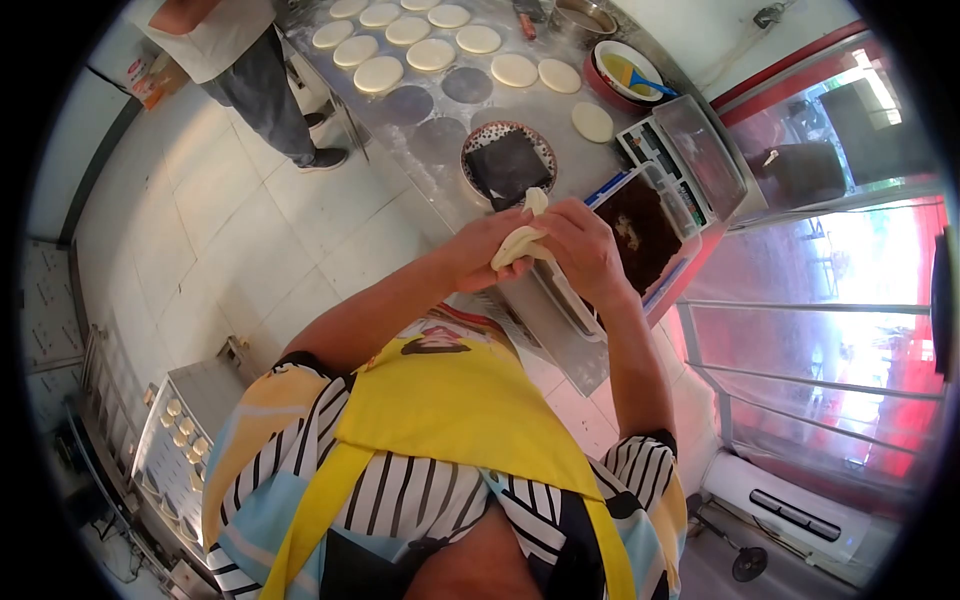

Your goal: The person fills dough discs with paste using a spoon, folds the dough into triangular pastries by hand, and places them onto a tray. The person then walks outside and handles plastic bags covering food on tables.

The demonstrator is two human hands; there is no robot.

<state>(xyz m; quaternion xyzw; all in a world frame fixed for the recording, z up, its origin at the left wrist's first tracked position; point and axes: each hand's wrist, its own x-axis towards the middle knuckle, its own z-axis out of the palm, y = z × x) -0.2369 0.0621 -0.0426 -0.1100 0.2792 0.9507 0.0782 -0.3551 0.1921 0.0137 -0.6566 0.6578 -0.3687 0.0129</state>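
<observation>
A pale piece of dough (519, 243), folded and stretched, is held between my two hands above the table's front edge. My left hand (480, 250) cups it from below and the left. The fingers of my right hand (585, 245) pinch its upper right edge. Just beyond my hands is a patterned bowl (478, 140) with a dark square object (512, 165) lying on it. To the right of my right hand stands a tub of dark brown filling (640, 225), partly hidden by that hand and forearm.
Several flat dough rounds (430, 54) lie on the floured metal table (375, 130). A basin with yellow liquid and a blue brush (650, 85) stands at the back right, near a scale (650, 145). Another person (255, 70) stands at the left. A tray of small dough pieces (165, 460) is lower left.
</observation>
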